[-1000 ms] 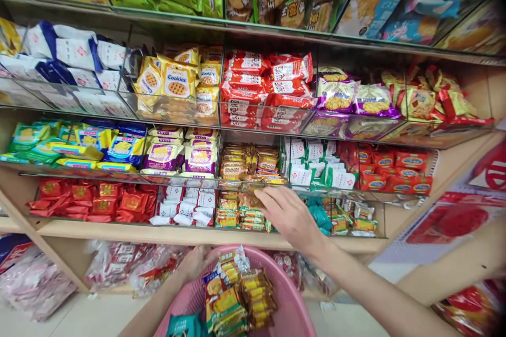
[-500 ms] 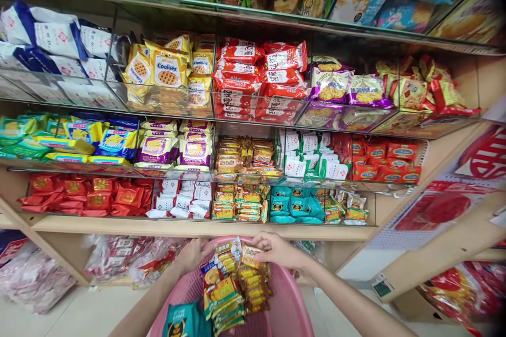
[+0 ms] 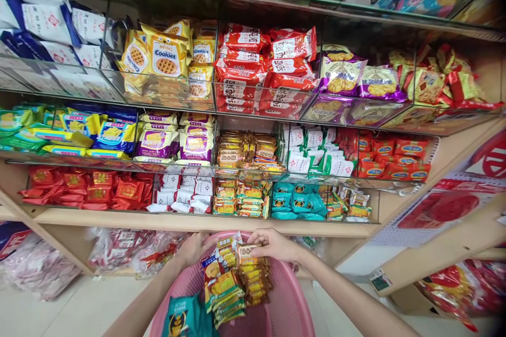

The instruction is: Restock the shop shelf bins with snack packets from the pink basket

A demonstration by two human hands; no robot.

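A pink plastic basket (image 3: 294, 295) is below the shelves, holding small snack packets. At its far left rim is my left hand (image 3: 194, 248), fingers closed over the edge. My right hand (image 3: 272, 245) pinches a brown snack packet (image 3: 245, 254) between thumb and fingers, at the top of a row of brown-and-yellow packets (image 3: 255, 281). Left of that row lie green-and-yellow packets (image 3: 225, 295), a blue-and-gold packet (image 3: 212, 269) and white-and-gold packets (image 3: 228, 249). Teal packets (image 3: 185, 318) fill the near left of the basket.
Glass-fronted shelves (image 3: 253, 229) rise ahead, divided into bins. They hold red packets (image 3: 87, 189), teal packets (image 3: 298, 200), yellow cookie packets (image 3: 164, 58) and others. Plastic-wrapped bags (image 3: 35, 268) lie low on the left. A box with red bags (image 3: 450, 289) stands at right.
The view has shifted slightly, bringing the shelves a little nearer. My right hand stays on the brown packet, which now sits closer in line with its row. My left hand keeps its place.
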